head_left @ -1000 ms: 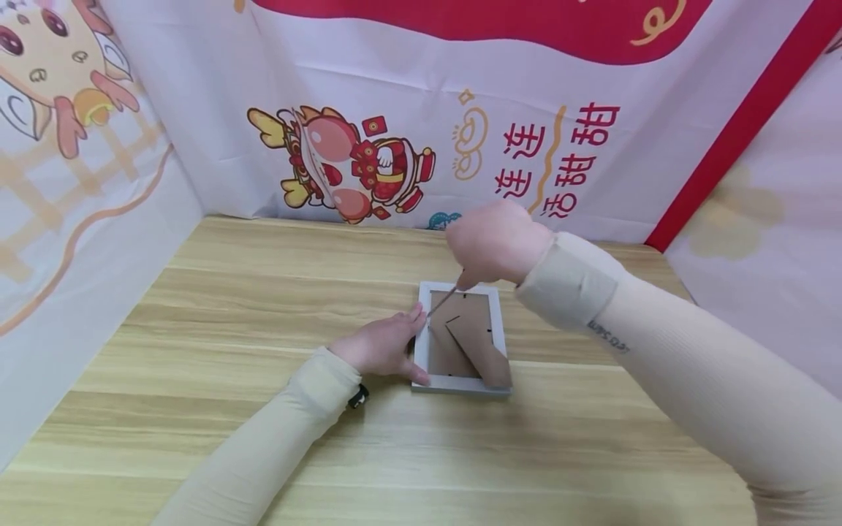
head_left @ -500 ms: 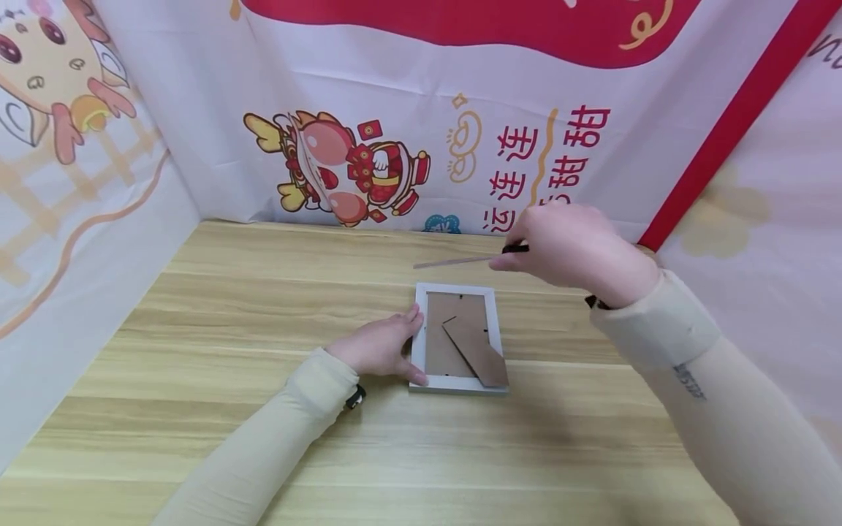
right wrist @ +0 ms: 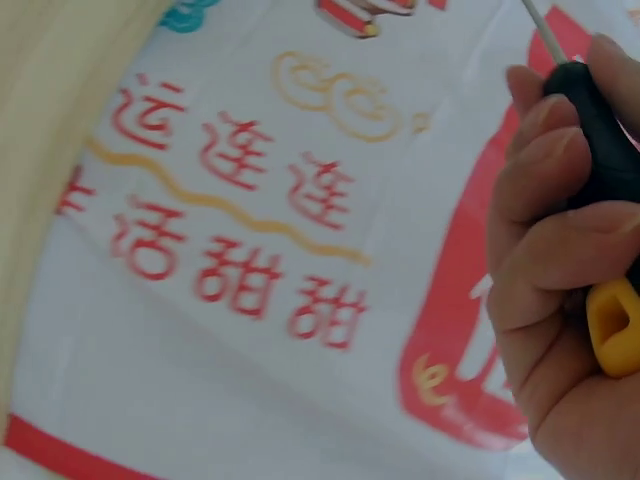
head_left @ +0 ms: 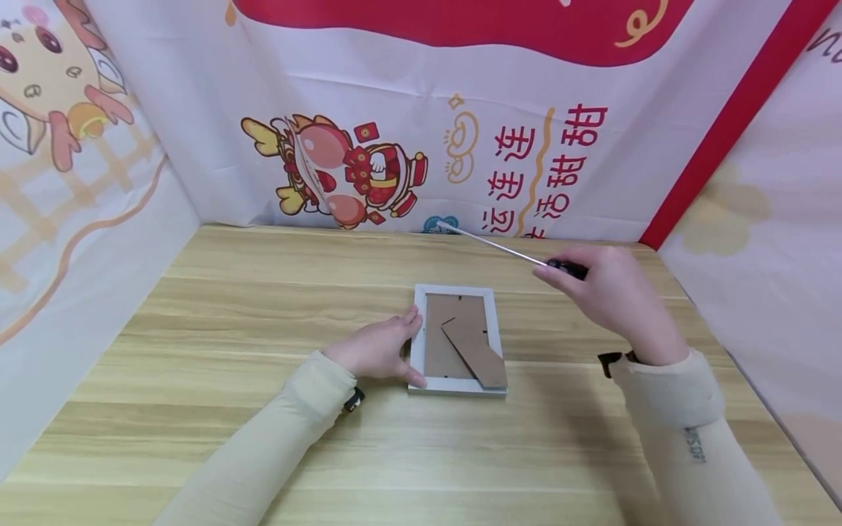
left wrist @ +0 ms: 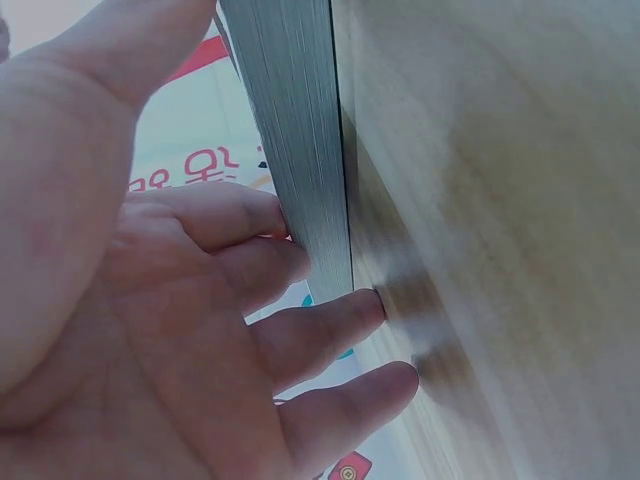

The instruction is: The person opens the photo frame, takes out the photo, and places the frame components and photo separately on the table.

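Steadying the picture frame [head_left: 454, 383] falls to the left hand [head_left: 376, 348]: its thumb rests on the near left corner, its fingers apart and lightly against the left edge rather than wrapped round it. The frame lies back upward on the table [head_left: 263, 307]. The right hand [head_left: 617, 296] is curled round the handle of a screwdriver [head_left: 567, 269], whose shaft points left and far, well apart from the frame. To work the small dark tabs [head_left: 485, 332] round the backing board [head_left: 442, 356] well, I would bring the tip in low, lever gently, and leave the left fingers out of its path. Firm downward pressure should stop sliding; the slanted stand leg [head_left: 483, 356] at the near right deserves care. Whether each tab stands raised is too small to tell.
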Tool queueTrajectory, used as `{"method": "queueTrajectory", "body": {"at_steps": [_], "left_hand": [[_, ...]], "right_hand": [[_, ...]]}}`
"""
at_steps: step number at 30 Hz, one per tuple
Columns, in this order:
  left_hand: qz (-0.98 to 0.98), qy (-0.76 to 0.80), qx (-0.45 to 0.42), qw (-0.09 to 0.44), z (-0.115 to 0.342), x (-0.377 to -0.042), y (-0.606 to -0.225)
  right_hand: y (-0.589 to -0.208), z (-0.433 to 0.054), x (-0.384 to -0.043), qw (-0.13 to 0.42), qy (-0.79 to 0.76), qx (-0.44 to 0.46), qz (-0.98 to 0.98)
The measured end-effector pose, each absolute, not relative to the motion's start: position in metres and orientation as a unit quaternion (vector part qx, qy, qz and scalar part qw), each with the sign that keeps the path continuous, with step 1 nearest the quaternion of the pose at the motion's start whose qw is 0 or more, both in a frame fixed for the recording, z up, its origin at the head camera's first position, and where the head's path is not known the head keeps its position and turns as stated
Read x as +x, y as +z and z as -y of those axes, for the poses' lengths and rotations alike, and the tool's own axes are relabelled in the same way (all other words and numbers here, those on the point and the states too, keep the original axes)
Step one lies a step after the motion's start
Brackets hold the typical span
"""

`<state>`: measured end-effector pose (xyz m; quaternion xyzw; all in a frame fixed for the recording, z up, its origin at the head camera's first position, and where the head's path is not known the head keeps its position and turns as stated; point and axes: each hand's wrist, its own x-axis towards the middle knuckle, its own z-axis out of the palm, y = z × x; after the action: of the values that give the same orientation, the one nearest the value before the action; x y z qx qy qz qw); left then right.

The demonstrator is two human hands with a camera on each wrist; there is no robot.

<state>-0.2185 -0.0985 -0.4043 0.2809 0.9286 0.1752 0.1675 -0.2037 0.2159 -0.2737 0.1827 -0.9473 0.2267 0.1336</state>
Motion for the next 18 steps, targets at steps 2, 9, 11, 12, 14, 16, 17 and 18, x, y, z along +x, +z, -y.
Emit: {"method": "queueTrajectory", "body": {"at_steps": [2,9,11,12,14,16,17,18], "left_hand": [[-0.928,0.178,0.281,0.169,0.099,-0.219,-0.405],[-0.928,0.179,0.277,0.172,0.1,-0.22,-0.407],[-0.928,0.181,0.276,0.173,0.1,-0.219,-0.407],[-0.928,0.181,0.275,0.173,0.1,-0.219,-0.406],[-0.928,0.182,0.274,0.174,0.1,-0.218,-0.406],[-0.928,0.184,0.273,0.175,0.099,-0.218,-0.406],[-0.928,0.183,0.273,0.175,0.099,-0.218,-0.406],[-0.928,0.183,0.273,0.175,0.099,-0.218,-0.406]], "right_hand": [[-0.284,-0.223,-0.204,0.155,0.237,0.182,0.942],[-0.308,-0.245,-0.208,0.166,0.258,0.151,0.94],[-0.314,-0.251,-0.21,0.161,0.265,0.139,0.941],[-0.316,-0.254,-0.211,0.159,0.268,0.134,0.941],[-0.321,-0.26,-0.213,0.157,0.275,0.125,0.94],[-0.325,-0.265,-0.214,0.156,0.28,0.116,0.94],[-0.327,-0.268,-0.214,0.155,0.281,0.11,0.941],[-0.329,-0.271,-0.215,0.155,0.28,0.106,0.941]]}}
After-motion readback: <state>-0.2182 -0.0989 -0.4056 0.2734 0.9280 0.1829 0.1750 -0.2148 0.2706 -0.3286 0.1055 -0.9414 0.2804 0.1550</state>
